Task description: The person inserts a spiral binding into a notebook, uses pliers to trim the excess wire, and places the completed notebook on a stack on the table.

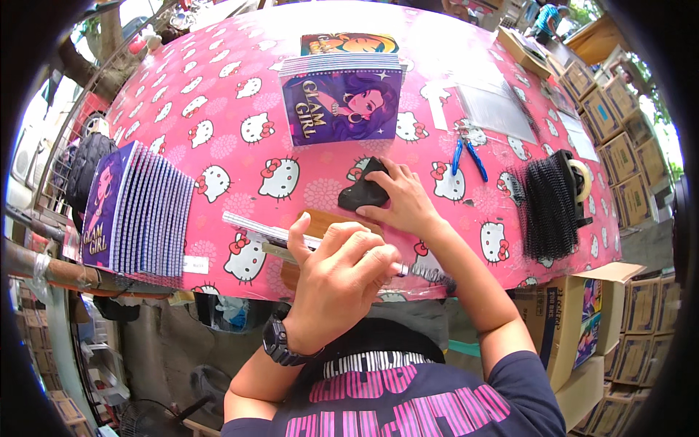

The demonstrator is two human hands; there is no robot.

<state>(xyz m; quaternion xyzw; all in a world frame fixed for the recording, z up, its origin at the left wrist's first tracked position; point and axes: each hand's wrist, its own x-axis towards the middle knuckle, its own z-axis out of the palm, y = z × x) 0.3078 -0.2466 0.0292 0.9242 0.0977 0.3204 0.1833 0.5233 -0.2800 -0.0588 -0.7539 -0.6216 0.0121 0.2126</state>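
Observation:
My left hand (341, 273), with a black watch on its wrist, is curled over the near edge of a thin notebook (251, 227) that lies on a wooden board (320, 221) at the table's front edge. A silver spiral wire (431, 275) sticks out to the right of that hand. My right hand (404, 202) reaches just beyond it and grips a small black block (362, 192) that rests on the pink cat-patterned tablecloth (218, 138). What lies under the left palm is hidden.
A stack of purple cartoon-cover notebooks (341, 102) stands at the far middle, and another fanned row (138, 211) at the left edge. A pile of black binding coils (550, 207), a tape dispenser (580, 178), blue-handled pliers (466, 157) and clear sleeves (496, 111) lie to the right. Cardboard boxes (619, 138) line the right side.

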